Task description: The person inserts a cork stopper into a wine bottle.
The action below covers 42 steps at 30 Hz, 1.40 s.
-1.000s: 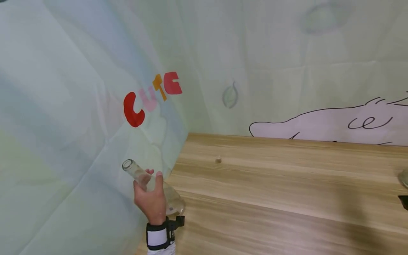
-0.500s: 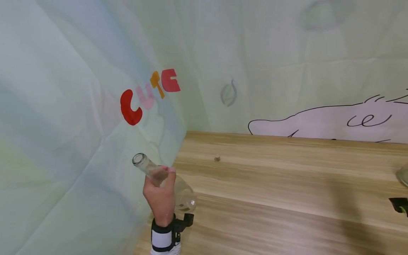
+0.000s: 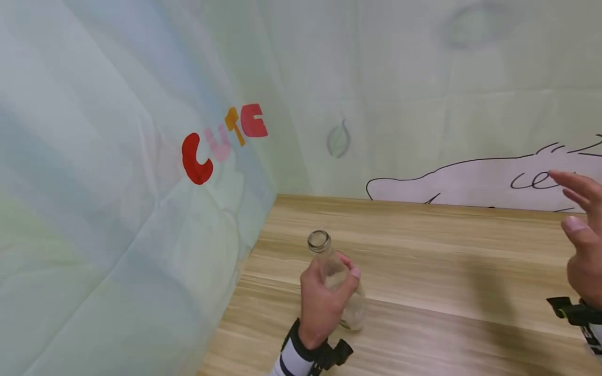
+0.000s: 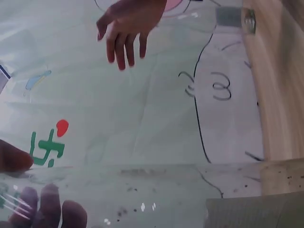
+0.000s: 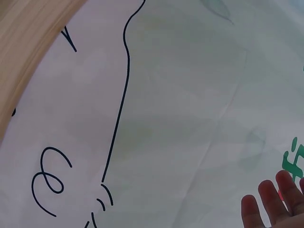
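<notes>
Left hand (image 3: 322, 308) wrapped round a clear, long-necked glass bottle (image 3: 355, 307), mouth up over the pale wood-grain counter (image 3: 423, 250); right hand (image 3: 588, 253) well apart from it, fingers loose.

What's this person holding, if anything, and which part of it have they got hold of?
A clear bottle: the left hand grips it around the neck, below the mouth. The right hand holds nothing.
</notes>
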Each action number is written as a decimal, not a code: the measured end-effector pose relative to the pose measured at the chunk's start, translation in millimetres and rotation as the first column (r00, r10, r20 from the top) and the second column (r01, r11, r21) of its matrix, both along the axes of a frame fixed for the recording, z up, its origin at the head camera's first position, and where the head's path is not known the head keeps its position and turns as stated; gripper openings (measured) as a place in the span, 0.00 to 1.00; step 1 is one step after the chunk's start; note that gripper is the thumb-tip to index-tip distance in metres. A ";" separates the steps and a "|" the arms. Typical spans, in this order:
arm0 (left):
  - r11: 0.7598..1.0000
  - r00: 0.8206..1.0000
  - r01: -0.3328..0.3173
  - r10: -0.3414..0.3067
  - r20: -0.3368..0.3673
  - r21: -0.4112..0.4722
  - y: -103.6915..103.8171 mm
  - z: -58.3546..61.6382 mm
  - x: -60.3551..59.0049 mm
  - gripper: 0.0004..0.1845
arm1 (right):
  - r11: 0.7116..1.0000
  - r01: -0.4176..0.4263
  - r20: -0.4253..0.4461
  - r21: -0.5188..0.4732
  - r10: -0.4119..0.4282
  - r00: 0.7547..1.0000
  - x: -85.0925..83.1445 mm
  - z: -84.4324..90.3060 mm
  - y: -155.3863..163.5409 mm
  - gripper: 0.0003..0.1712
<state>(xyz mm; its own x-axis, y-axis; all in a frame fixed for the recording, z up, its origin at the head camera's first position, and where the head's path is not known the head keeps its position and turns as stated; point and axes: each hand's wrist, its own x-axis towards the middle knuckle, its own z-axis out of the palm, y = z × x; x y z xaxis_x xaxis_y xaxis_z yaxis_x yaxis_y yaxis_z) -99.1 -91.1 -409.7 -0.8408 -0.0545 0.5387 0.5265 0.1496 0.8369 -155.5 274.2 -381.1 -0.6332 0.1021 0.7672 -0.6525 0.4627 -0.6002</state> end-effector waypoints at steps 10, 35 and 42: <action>0.974 0.973 0.209 -0.216 -0.079 -0.088 48.2 -15.9 11.4 0.10 | 0.999 -0.051 0.143 0.004 0.050 0.988 5.2 -10.7 -21.2 0.28; 0.965 0.969 0.240 -0.244 -0.026 -0.103 56.9 -33.0 15.9 0.17 | 0.956 -0.229 0.188 0.182 0.194 0.963 -20.8 -43.2 -72.0 0.21; 0.960 0.968 0.250 -0.252 -0.004 -0.127 51.7 -32.0 16.1 0.37 | 0.919 -0.301 0.323 0.254 0.212 0.922 -56.7 -78.6 -118.0 0.14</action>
<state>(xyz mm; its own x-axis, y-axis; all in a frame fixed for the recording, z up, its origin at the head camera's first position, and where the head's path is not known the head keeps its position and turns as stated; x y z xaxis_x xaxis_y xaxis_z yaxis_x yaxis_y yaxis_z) -83.0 -39.4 -441.7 -0.8077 0.2258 0.5446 0.5770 0.1131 0.8089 -212.2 156.2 -459.7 -0.8012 -0.2950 0.5206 -0.5950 0.4856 -0.6404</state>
